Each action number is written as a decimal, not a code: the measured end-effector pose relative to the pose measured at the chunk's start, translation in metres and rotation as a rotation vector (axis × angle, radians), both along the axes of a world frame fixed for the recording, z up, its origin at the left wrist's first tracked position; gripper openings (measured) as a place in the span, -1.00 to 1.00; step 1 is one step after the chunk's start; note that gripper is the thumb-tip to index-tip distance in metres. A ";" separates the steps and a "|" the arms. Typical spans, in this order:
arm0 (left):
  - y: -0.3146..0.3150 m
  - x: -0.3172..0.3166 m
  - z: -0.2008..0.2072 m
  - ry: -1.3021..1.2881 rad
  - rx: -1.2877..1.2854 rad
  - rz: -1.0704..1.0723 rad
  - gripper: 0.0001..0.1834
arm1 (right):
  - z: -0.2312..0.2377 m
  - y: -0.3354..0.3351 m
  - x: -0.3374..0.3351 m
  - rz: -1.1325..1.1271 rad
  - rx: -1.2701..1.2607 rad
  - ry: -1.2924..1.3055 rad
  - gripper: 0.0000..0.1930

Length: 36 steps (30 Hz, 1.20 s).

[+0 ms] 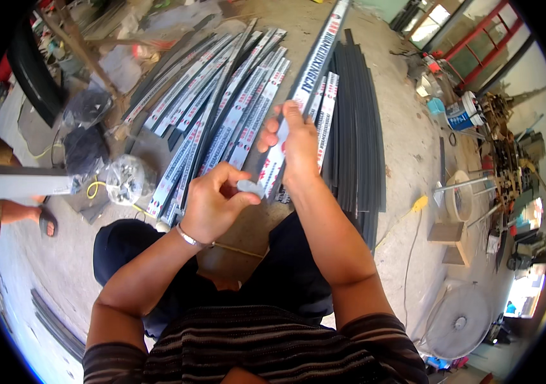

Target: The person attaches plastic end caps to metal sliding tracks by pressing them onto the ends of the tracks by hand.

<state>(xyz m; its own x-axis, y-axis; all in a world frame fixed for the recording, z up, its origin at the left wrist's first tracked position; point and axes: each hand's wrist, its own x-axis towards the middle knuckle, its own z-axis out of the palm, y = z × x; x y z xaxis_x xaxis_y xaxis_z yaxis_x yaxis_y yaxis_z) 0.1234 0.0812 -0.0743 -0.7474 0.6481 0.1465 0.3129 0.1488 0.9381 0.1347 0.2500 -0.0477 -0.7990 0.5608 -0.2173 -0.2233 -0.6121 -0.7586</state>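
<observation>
My right hand [301, 142] is wrapped round a long metal profile strip [319, 61] covered with white printed film; the strip slants up and away from me. Between the thumb and fingers of my left hand [212, 200] is a small flat grey rounded piece [251, 187], close to the strip's lower end. Whether the piece touches the strip I cannot tell. Beyond my hands, a spread of film-covered strips [234, 118] lies on the floor, and dark bare strips [353, 128] are stacked to their right.
A clear plastic bag [129, 180] of small parts is on the left, near another person's sandalled foot [46, 221]. To the right are a yellow plug [419, 203] with a cord, a wooden block [447, 232], a round fan [460, 321] and a paint bucket [460, 117].
</observation>
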 end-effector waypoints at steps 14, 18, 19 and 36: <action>-0.017 -0.005 -0.014 -0.054 -0.048 -0.192 -0.58 | -0.006 -0.009 0.003 0.129 -0.014 -0.017 -0.72; -0.010 -0.007 0.003 0.190 0.022 -0.177 -0.27 | -0.008 -0.013 -0.002 0.049 -0.015 0.008 -0.78; -0.009 -0.008 0.008 0.248 0.101 -0.170 -0.15 | -0.009 -0.014 -0.003 0.063 -0.020 0.007 -0.78; -0.003 -0.004 0.011 0.380 0.015 -0.288 -0.17 | -0.010 -0.008 0.000 0.139 0.007 -0.070 -0.74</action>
<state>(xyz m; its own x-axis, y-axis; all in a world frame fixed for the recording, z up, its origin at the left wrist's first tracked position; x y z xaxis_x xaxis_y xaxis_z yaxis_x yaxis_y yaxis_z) 0.1192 0.0777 -0.0633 -0.4290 0.8169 0.3856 0.6609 -0.0072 0.7504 0.1344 0.2424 -0.0576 -0.8522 0.4473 -0.2716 -0.0830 -0.6279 -0.7738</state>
